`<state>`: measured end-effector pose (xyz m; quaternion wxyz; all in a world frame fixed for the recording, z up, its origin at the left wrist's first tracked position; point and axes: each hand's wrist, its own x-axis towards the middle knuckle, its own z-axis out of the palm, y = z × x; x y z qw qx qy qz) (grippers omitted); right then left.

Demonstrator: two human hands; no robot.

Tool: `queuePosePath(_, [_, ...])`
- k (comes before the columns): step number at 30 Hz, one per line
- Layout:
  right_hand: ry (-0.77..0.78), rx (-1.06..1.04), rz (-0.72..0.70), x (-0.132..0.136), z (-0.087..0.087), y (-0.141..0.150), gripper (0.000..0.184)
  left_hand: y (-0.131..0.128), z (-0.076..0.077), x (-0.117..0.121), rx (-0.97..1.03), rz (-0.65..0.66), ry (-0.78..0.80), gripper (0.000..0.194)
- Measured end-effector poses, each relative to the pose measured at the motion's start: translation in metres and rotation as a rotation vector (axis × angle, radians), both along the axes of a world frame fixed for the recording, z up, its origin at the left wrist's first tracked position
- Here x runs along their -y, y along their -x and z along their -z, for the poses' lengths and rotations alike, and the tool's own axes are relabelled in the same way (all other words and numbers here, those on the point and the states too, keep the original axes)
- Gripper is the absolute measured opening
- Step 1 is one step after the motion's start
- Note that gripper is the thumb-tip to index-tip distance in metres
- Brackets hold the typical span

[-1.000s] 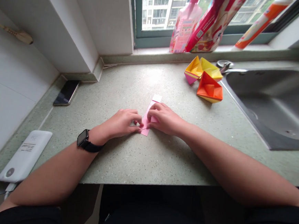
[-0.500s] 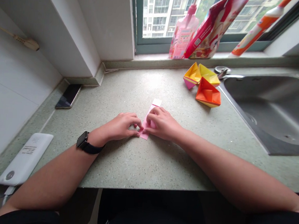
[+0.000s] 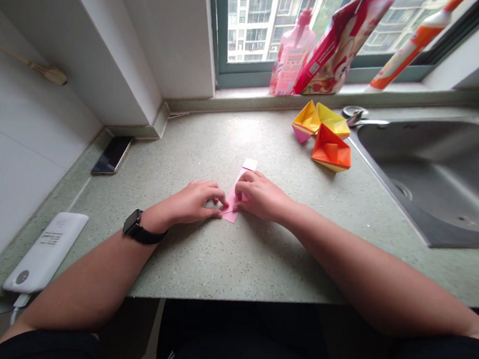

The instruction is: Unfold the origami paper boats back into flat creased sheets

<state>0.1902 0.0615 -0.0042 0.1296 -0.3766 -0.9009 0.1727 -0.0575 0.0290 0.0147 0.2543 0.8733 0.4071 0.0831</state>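
Observation:
A narrow strip of folded pink paper (image 3: 230,217) lies aslant on the countertop, its far end showing white. At the strip's near left edge, my left hand (image 3: 196,202) pinches it between thumb and fingertips. My right hand (image 3: 265,197) rests over the right side with curled fingers, thumb and fingertips gripping the paper and hiding part of it. A crease line crosses the near end between the two hands. Beyond them, to the right, several folded-paper pieces in yellow and orange (image 3: 332,148) sit together.
A steel sink (image 3: 438,178) is set into the counter (image 3: 199,270) at right. A phone (image 3: 112,155) and a white power bank (image 3: 47,250) with a cable lie at left. On the windowsill stand a pink pump bottle (image 3: 292,62), a red pouch (image 3: 336,49) and an orange-white tube (image 3: 411,49).
My right thumb has shifted slightly up and away from the left fingertips, baring more of the strip's near end. Both hands stay on the paper; the view has moved a little.

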Motion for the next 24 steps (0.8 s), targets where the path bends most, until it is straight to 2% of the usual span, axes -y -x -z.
queuePosePath(5, [0.162,-0.102,-0.091,-0.008,-0.005,-0.014,0.004,0.005,-0.006,0.001,0.008,0.021,0.029,0.015])
queuePosePath(8, [0.215,-0.139,-0.151,-0.014,-0.005,-0.019,0.014,0.003,-0.008,0.004,0.035,0.035,0.032,0.017])
queuePosePath(11, [0.201,-0.159,-0.133,-0.016,-0.003,-0.02,0.019,-0.008,-0.003,0.008,0.036,-0.06,-0.042,0.017])
queuePosePath(15, [0.169,-0.161,-0.103,-0.011,-0.001,-0.016,0.017,-0.027,0.009,0.011,-0.031,-0.219,-0.174,0.026])
queuePosePath(24, [0.167,-0.18,-0.073,-0.012,0.005,-0.015,0.022,-0.043,0.018,0.009,-0.163,-0.255,-0.284,0.04])
